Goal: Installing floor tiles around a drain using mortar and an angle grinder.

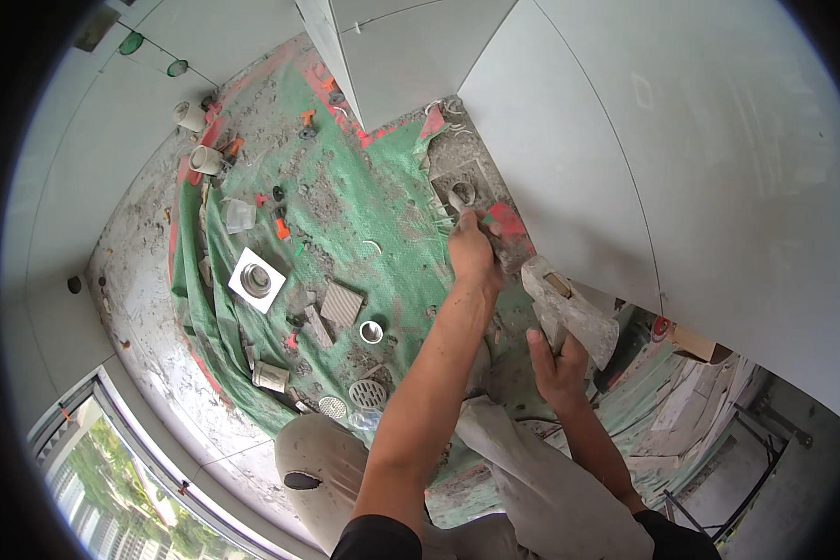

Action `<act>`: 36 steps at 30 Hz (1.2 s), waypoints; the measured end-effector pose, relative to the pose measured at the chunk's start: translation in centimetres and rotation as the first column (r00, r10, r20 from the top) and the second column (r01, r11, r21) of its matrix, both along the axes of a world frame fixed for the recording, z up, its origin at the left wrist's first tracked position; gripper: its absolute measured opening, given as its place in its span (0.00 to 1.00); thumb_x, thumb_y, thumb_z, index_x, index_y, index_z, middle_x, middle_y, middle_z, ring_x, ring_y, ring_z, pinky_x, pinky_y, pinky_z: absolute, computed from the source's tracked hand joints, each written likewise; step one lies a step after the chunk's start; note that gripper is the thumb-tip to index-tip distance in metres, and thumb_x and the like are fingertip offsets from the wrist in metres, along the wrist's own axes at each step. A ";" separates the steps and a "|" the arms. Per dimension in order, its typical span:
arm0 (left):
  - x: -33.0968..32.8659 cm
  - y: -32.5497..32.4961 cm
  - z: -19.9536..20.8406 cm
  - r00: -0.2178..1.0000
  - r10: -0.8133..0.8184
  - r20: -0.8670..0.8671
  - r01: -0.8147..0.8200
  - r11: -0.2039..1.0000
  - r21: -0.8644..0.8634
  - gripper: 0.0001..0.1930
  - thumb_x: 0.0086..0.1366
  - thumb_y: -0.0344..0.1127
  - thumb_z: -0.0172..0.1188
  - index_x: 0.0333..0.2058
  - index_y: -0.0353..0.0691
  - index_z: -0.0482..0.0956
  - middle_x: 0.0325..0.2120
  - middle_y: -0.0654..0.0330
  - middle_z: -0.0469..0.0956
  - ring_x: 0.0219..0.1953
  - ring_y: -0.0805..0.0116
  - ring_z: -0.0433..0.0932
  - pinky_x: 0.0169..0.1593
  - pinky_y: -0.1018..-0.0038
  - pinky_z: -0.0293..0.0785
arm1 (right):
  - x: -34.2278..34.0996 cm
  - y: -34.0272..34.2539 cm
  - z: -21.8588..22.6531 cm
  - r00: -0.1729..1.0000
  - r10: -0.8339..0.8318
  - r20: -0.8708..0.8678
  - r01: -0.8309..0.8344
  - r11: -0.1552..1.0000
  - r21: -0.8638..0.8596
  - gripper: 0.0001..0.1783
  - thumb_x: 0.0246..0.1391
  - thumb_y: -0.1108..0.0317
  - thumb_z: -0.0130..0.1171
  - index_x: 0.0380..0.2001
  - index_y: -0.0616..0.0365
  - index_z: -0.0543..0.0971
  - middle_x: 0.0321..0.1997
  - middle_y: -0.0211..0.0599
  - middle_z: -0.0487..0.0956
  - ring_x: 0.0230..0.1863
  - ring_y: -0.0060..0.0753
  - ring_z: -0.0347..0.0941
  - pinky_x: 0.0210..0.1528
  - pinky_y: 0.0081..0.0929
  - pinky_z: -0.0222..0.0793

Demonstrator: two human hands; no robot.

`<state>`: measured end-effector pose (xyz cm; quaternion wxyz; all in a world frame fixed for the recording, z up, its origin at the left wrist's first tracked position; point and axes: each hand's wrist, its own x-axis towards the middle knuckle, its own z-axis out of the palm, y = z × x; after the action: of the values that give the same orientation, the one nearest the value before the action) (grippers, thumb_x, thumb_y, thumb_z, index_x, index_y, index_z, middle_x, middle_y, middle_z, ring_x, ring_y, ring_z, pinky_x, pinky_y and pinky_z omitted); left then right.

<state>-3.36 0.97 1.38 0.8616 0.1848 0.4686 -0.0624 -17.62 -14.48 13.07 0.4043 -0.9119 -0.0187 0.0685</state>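
Note:
My left hand (473, 250) is closed round a slim, greyish rod-like tool (455, 200), most of it hidden by the fingers. Its pale end is beside a round pipe opening (465, 191) in a broken patch of floor by the wall corner. In my right hand (558, 370) is a hammer with a big, cement-crusted head (574, 313). The head is raised to the right of my left hand, apart from it, and wood shows in its eye. A reddish patch (506, 220) lies right of my left hand.
Green sheeting (373, 196), strewn with debris, covers the floor. On it lie a square white drain fitting (257, 280), a ribbed tile (342, 305), a white ring (371, 332) and a round grate (368, 394). White wall panels (681, 168) rise close on the right; a window (121, 476) is lower left.

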 end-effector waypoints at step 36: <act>0.1 3.6 -3.5 0.999 -0.024 0.035 0.029 0.990 -0.140 0.17 0.88 0.48 0.46 0.49 0.42 0.76 0.25 0.65 0.74 0.21 0.64 0.69 0.28 0.63 0.66 | 2.4 4.8 1.3 0.984 0.116 0.132 -0.131 0.985 0.108 0.12 0.71 0.63 0.71 0.42 0.63 0.85 0.28 0.44 0.86 0.29 0.41 0.87 0.31 0.38 0.76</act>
<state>-3.25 4.55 -2.08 0.8791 0.1310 0.4464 -0.1034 -15.21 -9.64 14.41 0.4496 -0.8864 -0.1046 0.0350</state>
